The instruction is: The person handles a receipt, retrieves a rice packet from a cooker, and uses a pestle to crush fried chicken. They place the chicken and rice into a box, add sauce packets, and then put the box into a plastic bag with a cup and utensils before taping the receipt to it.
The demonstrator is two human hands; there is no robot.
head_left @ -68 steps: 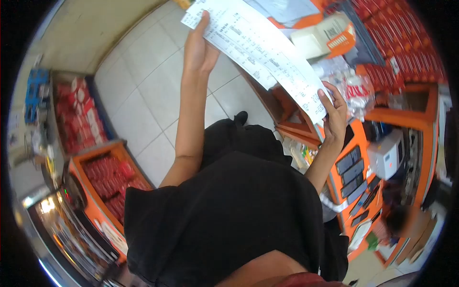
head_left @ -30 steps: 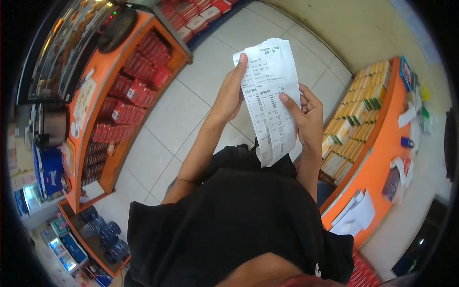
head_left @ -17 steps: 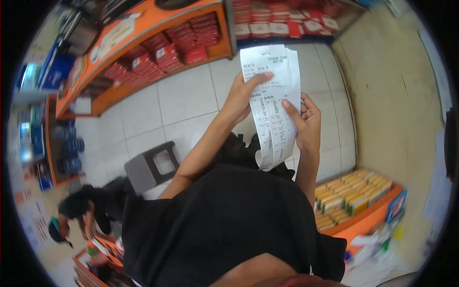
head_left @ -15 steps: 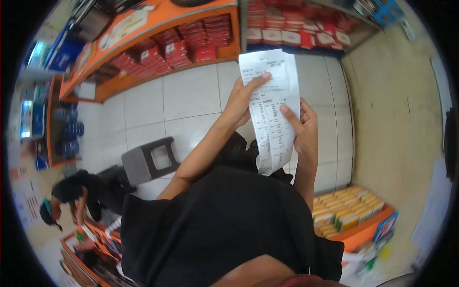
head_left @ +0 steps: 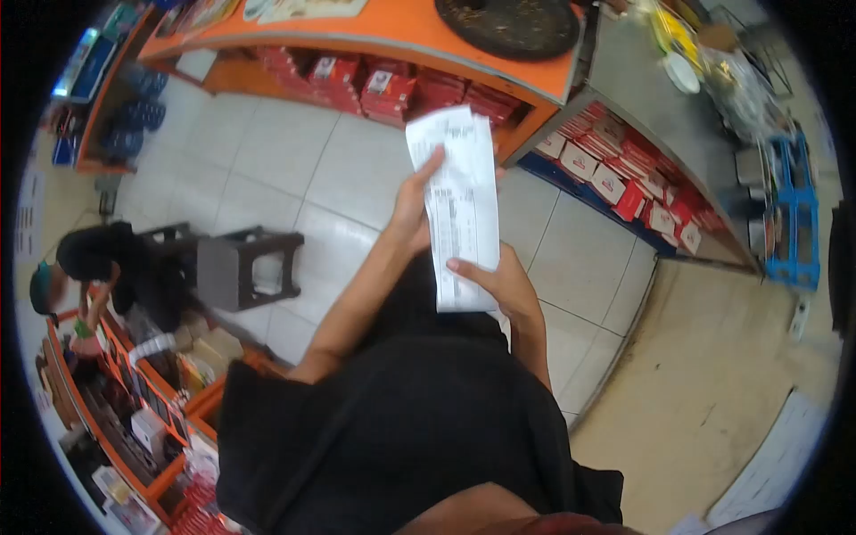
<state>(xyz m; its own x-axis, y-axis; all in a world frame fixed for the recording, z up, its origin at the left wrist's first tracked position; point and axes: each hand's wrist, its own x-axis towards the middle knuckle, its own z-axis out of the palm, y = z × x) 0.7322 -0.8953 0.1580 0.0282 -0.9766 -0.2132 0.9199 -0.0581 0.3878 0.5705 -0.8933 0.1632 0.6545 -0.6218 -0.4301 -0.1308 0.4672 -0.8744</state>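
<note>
A long white printed receipt (head_left: 465,214) is held in front of my body, with a second sheet's edge showing behind its top. My left hand (head_left: 413,203) grips its left edge in the upper half, thumb on the printed face and fingers behind. Lower down, my right hand (head_left: 510,283) is closed on the right edge, its thumb lying across the print. The fingers behind the paper are mostly hidden. The print is too blurred to read.
An orange counter (head_left: 392,40) with red boxes (head_left: 390,89) beneath stands ahead, carrying a dark round tray (head_left: 510,25). A metal table (head_left: 642,98) adjoins it. Grey stools (head_left: 245,267) stand left, near a seated person (head_left: 107,267). A wall (head_left: 695,357) borders the right.
My view has turned to the right, so the counter, metal table and stools sit differently. My right hand has moved lower on the receipt's edge. Both hands still hold it.
</note>
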